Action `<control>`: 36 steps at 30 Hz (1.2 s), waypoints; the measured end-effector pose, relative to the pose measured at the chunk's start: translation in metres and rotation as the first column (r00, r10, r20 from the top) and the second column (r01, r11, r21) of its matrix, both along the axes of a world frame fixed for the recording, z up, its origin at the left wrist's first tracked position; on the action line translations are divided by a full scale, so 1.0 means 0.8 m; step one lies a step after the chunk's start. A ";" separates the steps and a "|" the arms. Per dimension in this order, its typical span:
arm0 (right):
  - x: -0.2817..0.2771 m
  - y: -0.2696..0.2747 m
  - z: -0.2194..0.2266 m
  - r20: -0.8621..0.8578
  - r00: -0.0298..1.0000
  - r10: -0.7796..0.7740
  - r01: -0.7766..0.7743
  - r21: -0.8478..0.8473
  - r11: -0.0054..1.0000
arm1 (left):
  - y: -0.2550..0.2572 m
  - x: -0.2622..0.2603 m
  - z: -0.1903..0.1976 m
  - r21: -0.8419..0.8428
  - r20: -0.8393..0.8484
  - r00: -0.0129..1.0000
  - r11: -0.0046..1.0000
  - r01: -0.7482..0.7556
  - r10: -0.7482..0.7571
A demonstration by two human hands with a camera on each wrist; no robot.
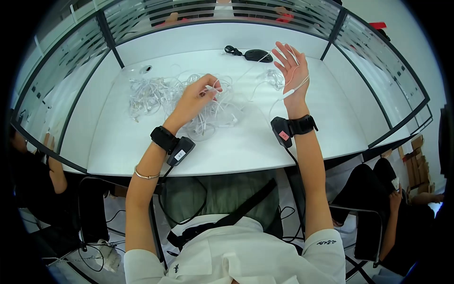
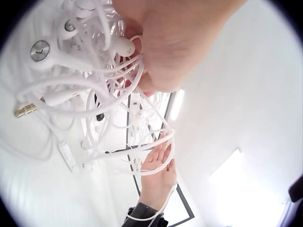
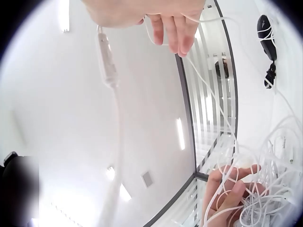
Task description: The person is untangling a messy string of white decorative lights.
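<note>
My left hand (image 1: 196,97) pinches the earphone tangle (image 1: 156,97) mid-frame on the desk (image 1: 246,146); my right hand (image 1: 291,68), fingers spread, carries one cord (image 1: 297,85) looped around it. These cords look light, limp and snag-prone, so I'd grip near a plug or earbud.

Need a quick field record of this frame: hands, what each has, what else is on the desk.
left hand: pinches white earphone cables above the tangled pile
right hand: raised, fingers straight, one earphone cable looped around the palm
inline remote: hangs from the right hand's cable
desk: white, glass partitions around
also on desk: black mouse, far edge
</note>
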State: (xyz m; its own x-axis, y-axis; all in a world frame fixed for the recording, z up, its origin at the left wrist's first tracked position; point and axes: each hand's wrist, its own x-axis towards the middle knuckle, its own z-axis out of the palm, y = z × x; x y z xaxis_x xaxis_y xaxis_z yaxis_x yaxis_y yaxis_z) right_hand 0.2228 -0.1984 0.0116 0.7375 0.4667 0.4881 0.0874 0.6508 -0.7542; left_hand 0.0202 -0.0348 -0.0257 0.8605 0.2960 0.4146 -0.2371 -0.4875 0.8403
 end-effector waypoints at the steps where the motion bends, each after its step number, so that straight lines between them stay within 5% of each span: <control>1: 0.002 0.001 0.000 0.021 1.000 -0.011 0.011 -0.002 1.000 | 0.000 0.001 0.002 0.056 0.003 0.999 0.998 -0.033 0.033; 9: -0.007 0.002 0.002 0.120 0.992 -0.041 0.047 -0.043 0.998 | -0.015 0.008 0.015 0.401 0.101 0.990 0.906 -0.134 0.102; 12: -0.009 0.004 0.003 0.131 0.990 -0.059 0.065 -0.039 0.997 | -0.024 0.013 0.013 0.229 -0.060 0.998 0.973 -0.008 0.022; 18: -0.001 -0.002 0.002 0.081 0.996 0.036 -0.025 -0.125 0.992 | -0.022 0.013 0.008 0.223 -0.025 0.999 0.974 0.037 -0.032; 21: -0.006 -0.001 0.003 0.106 0.994 0.028 -0.016 -0.108 0.994 | -0.013 0.016 0.003 0.036 -0.178 0.983 0.998 0.056 -0.049; 26: -0.004 -0.004 0.003 0.112 0.994 0.011 0.002 -0.109 0.994 | -0.010 0.021 0.002 -0.163 -0.144 0.980 0.980 0.114 -0.138; 36: 0.002 -0.004 0.002 0.117 0.993 -0.005 0.019 -0.115 0.993 | -0.021 0.012 0.021 -0.212 -0.067 0.984 0.967 0.145 -0.163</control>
State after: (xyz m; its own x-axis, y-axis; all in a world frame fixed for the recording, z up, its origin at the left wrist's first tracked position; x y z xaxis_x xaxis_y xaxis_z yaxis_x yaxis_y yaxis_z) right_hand 0.2240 -0.2019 0.0133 0.6848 0.5161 0.5145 0.1865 0.5585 -0.8083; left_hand 0.0295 -0.0518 -0.0088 0.9313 0.2284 0.2839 -0.2209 -0.2658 0.9384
